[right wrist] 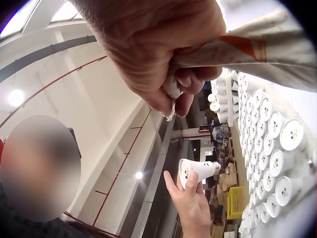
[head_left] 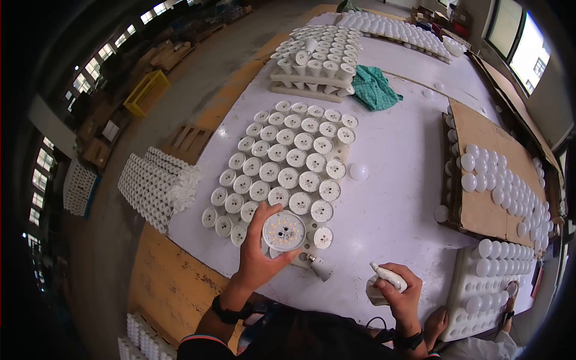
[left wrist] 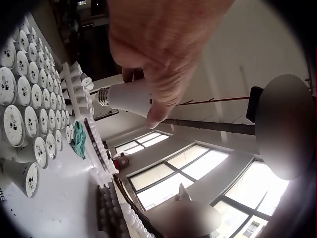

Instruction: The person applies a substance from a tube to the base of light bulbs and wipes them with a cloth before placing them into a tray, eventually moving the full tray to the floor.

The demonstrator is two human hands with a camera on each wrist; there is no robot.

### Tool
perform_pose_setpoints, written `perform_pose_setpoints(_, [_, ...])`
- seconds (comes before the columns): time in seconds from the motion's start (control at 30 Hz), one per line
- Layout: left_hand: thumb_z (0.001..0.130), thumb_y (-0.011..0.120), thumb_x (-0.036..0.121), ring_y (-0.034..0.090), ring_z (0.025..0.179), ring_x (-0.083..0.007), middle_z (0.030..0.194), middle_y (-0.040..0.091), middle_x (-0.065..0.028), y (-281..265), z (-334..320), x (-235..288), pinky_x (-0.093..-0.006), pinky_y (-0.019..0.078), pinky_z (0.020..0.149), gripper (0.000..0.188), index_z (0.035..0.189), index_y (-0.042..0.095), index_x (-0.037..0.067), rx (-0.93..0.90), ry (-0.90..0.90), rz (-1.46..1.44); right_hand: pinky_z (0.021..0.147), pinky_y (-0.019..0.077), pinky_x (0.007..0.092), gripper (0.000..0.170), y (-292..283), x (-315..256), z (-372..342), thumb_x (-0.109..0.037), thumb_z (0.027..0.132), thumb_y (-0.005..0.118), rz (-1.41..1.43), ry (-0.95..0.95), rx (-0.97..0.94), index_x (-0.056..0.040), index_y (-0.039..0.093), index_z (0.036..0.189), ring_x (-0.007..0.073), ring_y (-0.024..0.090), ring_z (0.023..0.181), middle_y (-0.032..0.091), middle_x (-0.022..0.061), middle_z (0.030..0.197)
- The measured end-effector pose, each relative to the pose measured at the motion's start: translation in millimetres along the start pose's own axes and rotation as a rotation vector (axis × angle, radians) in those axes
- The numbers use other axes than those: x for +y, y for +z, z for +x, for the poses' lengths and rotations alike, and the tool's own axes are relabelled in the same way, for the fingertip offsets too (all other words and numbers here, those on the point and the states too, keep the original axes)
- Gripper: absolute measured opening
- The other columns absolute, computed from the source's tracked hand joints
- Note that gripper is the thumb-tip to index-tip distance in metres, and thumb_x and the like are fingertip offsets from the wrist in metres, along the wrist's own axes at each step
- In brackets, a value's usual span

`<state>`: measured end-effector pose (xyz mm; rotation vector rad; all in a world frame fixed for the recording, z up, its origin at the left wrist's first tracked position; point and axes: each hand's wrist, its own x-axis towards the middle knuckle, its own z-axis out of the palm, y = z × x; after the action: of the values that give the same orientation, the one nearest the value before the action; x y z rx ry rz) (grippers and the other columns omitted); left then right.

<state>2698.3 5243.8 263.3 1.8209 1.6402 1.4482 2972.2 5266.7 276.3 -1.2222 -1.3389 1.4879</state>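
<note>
My left hand grips an LED bulb body between thumb and fingers, its round board of yellow chips facing up. In the left wrist view the white housing lies sideways with its metal screw cap pointing left. My right hand squeezes a soft white bag, its narrow tip sticking out past the fingers. Orange print shows on the bag in the right wrist view. Beneath the left hand, rows of domeless bulb bodies stand upright in a holder. Another bulb body lies tipped beside them.
A loose white dome sits right of the rows. Stacked bulb bodies and a green cloth are farther back. At right are domes on cardboard and a foam tray, where another person's hand shows.
</note>
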Motion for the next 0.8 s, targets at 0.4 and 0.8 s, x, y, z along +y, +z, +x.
perform_pose_setpoints(0.4, [0.054, 0.065, -0.008, 0.043, 0.109, -0.0223, 0.124, 0.038, -0.0124, -109, -71, -44, -0.0333, 0.0388, 0.091, 0.093, 0.134, 0.018, 0.004, 0.314, -0.339, -0.015, 0.052, 0.0404, 0.0189, 0.025, 75, -6, -11, -0.006, 0.074, 0.067, -0.019, -0.008, -0.102, 0.0000, 0.059, 0.098, 0.0058, 0.050, 0.060, 0.059, 0.0032, 0.074])
perform_pose_setpoints(0.8, [0.055, 0.056, -0.004, 0.043, 0.105, -0.0216, 0.114, 0.042, -0.0100, -137, -39, -60, -0.0330, 0.0349, 0.092, 0.088, 0.135, 0.022, 0.008, 0.224, -0.471, -0.035, 0.067, 0.0442, 0.0204, 0.027, 109, -9, -9, -0.011, 0.077, 0.065, 0.003, 0.078, -0.085, -0.0061, 0.060, 0.104, 0.0059, 0.054, 0.074, 0.062, 0.0020, 0.089])
